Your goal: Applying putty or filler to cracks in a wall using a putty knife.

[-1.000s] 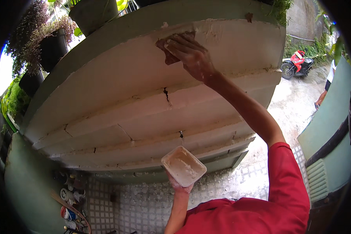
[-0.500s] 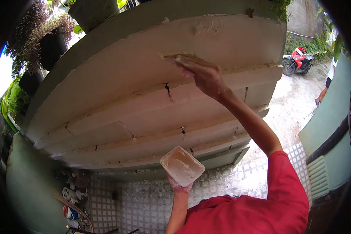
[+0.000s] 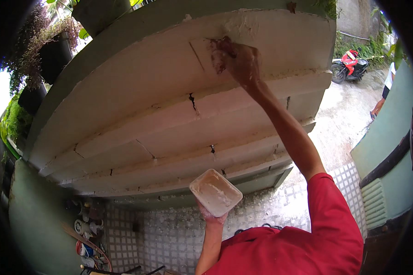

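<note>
My left hand [image 3: 211, 213] supports a pale rectangular tub [image 3: 235, 200] from beneath. Whitish putty [image 3: 218, 192] is smeared over the tub's bottom and sides, and some sticks to my fingers. Up against the stepped concrete underside [image 3: 137, 78], my right hand [image 3: 241, 57] is closed on what looks like a flat putty scraper [image 3: 217, 57], smeared pale; fingers partly cover it. A thin dark line [image 3: 197, 56] runs along the surface just left of the scraper. Rough putty marks [image 3: 248, 25] show above the hand.
Dark cracks [image 3: 192, 101] cut across the ledges. Potted plants [image 3: 55, 55] hang at the upper left. Pots and cans [image 3: 83, 229] stand at the lower left. A red motorcycle [image 3: 351, 65] is outside at right, near another person's arm [image 3: 378, 106] by the green wall.
My right hand has moved up and turned, so the scraper shows its flat side instead of its edge. A dark line now shows on the surface. The tub stays almost in place.
</note>
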Tool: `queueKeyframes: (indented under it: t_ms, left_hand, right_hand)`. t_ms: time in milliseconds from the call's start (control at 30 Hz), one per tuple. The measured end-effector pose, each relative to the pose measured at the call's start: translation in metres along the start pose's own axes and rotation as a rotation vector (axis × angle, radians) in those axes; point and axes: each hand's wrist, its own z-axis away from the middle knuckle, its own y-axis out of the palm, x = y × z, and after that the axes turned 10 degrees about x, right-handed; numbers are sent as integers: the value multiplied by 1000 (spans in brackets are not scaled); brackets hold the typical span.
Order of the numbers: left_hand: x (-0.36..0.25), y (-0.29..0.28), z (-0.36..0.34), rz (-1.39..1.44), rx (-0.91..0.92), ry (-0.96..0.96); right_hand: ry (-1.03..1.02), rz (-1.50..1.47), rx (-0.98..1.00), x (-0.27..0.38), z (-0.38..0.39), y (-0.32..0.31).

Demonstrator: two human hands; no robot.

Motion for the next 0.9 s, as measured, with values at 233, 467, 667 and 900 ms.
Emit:
queueKeyframes:
  t_ms: [233,467,667,900]
  left_hand:
    - [-3,-3,4,-28,-9,19]
    - [-10,-7,14,3,40,33]
    - [-16,-5,26,-9,55,55]
    - [-13,2,32,-5,47,57]
  right_hand:
    - [-70,38,-9,-49,6,-29]
    - [-14,135,-79,-61,20,-78]
    - [-37,81,-92,-24,26,-110]
    - [-177,256,-435,-34,-3,-77]
